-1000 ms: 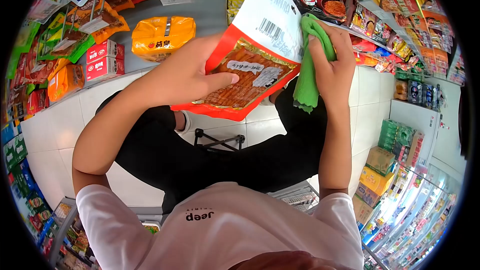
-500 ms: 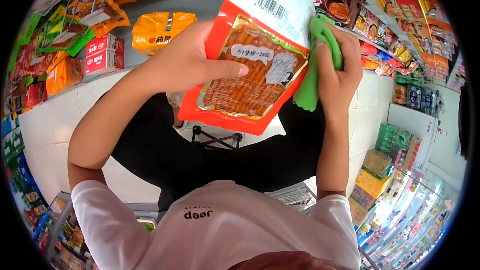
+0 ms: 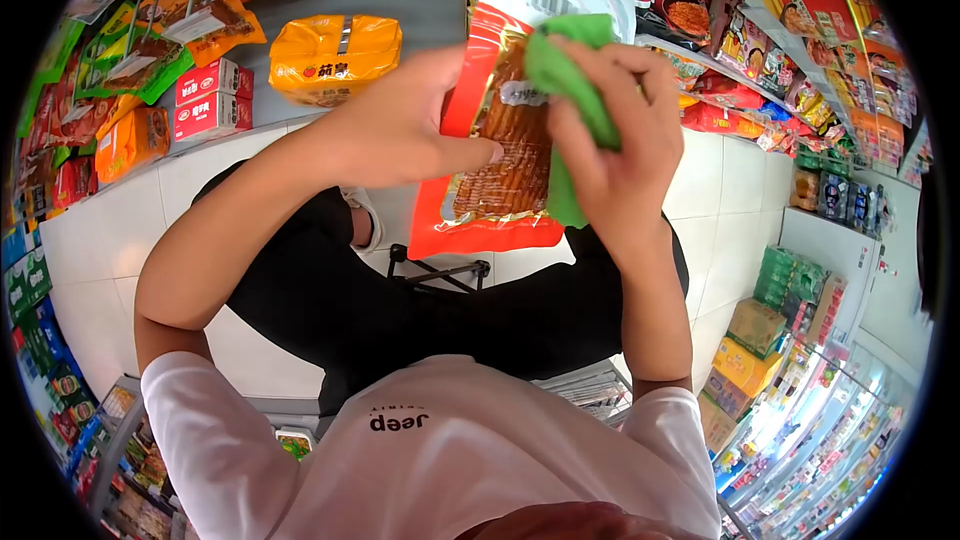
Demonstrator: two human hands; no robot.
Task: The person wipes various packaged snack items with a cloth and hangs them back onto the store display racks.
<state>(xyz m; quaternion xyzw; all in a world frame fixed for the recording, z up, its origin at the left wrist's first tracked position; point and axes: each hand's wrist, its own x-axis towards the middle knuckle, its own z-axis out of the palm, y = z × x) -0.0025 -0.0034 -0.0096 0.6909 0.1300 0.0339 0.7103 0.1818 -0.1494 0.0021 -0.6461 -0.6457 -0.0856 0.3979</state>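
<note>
A red and white snack packet [image 3: 500, 180] with a clear window showing brown strips is held up above my lap. My left hand [image 3: 425, 130] grips its left edge, thumb lying across the window. In my right hand [image 3: 625, 130] is a green cloth [image 3: 570, 45], bunched under the fingers and pressed on the packet's front. The cloth and hand hide the right part of the window and some of the label. Behind my left hand, a yellow-orange packet [image 3: 335, 55] rests on the grey shelf.
The grey shelf [image 3: 290, 5] runs across the front. Hanging snack bags [image 3: 205, 10] and red-and-white boxes [image 3: 212, 100] are at the left. Bagged snacks [image 3: 760, 65] fill the right shelf. Below are my knees and a black folding stool frame [image 3: 440, 270]. Cartons [image 3: 745, 350] stand at the right.
My right hand has moved left with the green cloth, from the packet's right edge onto its front. The packet has shifted slightly right and turned more upright, with my left hand still holding it.
</note>
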